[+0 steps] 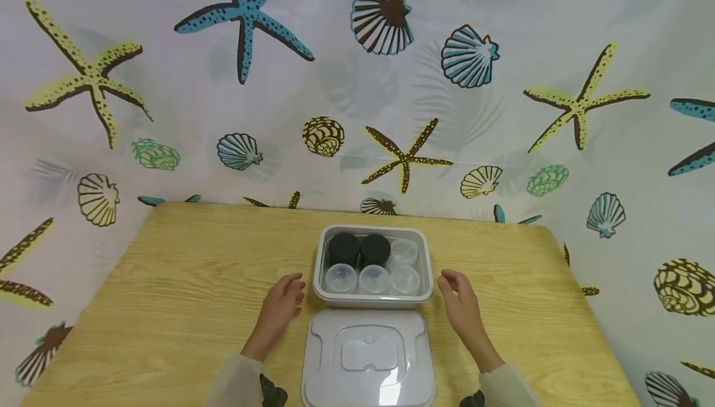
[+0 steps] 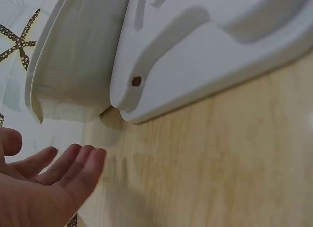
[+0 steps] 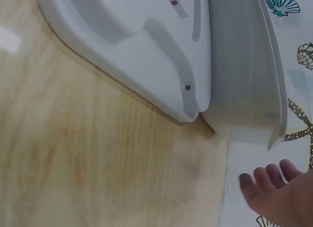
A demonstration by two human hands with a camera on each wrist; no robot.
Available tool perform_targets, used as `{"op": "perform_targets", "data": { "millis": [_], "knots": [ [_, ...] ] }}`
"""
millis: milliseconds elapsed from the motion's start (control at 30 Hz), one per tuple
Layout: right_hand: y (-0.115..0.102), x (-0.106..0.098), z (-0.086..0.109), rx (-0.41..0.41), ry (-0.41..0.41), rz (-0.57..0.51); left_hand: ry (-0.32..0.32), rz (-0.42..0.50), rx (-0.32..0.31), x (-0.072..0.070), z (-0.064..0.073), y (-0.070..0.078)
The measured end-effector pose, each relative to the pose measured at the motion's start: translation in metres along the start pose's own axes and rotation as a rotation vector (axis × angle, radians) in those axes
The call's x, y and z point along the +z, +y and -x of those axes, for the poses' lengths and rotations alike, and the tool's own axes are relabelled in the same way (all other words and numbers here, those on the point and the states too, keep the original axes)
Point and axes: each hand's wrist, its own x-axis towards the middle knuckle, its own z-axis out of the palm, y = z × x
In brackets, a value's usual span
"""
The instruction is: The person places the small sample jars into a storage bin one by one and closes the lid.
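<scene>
A white rectangular bin [image 1: 373,301] stands on the wooden table in the head view. Inside it are two black round-topped containers [image 1: 344,249] at the back left and several clear plastic cups [image 1: 373,279]. Directly in front of the bin lies its white lid [image 1: 368,357], flat on the table. My left hand [image 1: 283,301] is held off the bin's left side, fingers loosely bent and holding nothing. On the other side, my right hand [image 1: 459,301] hovers near the bin's right wall with relaxed fingers. Both wrist views show a gap between fingertips and bin.
The wooden table [image 1: 195,270] extends to both sides of the bin. Behind it hangs a white cloth [image 1: 346,84] printed with starfish and shells, which also runs down the table's left and right sides.
</scene>
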Motion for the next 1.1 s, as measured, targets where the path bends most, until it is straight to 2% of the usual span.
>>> {"op": "perform_targets", "data": {
  "millis": [233,467,733,1000,1100],
  "knots": [
    [0.01,-0.007,0.022,0.225,-0.128,-0.107,-0.072,0.022,-0.147,-0.006,0.022,0.002],
    [0.011,-0.008,0.038,0.37,-0.188,-0.14,-0.121,0.019,-0.208,-0.009,0.04,0.003],
    [0.008,-0.008,0.046,0.444,-0.211,-0.139,-0.159,0.027,-0.263,-0.006,0.051,-0.004],
    [0.007,-0.006,0.058,0.488,-0.324,-0.141,-0.181,0.066,-0.333,0.0,0.057,-0.006],
    [0.006,-0.004,0.059,0.493,-0.341,-0.148,-0.183,0.097,-0.361,0.003,0.057,-0.007]
  ]
}}
